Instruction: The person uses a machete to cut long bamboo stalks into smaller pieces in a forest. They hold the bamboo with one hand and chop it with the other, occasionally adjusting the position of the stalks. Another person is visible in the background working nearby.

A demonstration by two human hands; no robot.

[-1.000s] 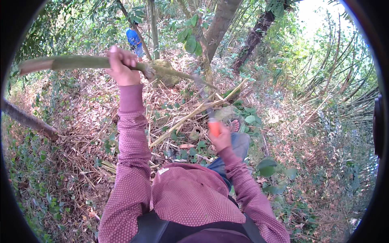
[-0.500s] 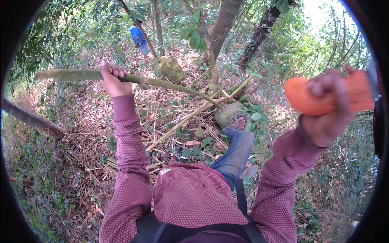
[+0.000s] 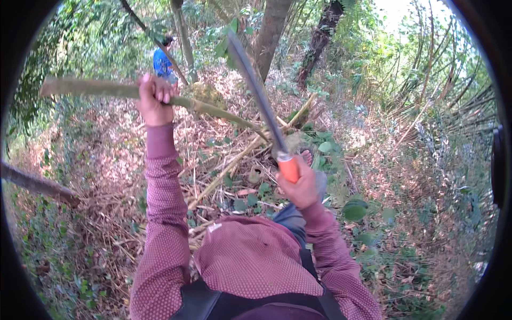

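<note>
My left hand (image 3: 154, 100) is closed round a long green bamboo pole (image 3: 96, 88). The pole slants from the upper left down to a rock near my foot, where its lower end rests close to my toes. In my right hand (image 3: 302, 186) is a machete (image 3: 258, 96) with an orange handle. Its long dark blade points up and to the left, and in this view crosses the pole's lower part. Whether the blade touches the pole I cannot tell. My foot (image 3: 306, 156) is partly hidden behind the right hand and handle.
A person in blue (image 3: 162, 61) is farther off at the upper left, near thin trunks. A mossy boulder (image 3: 209, 95) lies behind the pole. Cut stalks (image 3: 229, 168) and dry leaves cover the ground. A bare branch (image 3: 37, 183) juts in from the left; tree trunks (image 3: 272, 37) stand ahead.
My right hand has swung down and inward from the raised right side, bringing the machete blade into clear view. The left hand still grips the pole. The view has shifted slightly.
</note>
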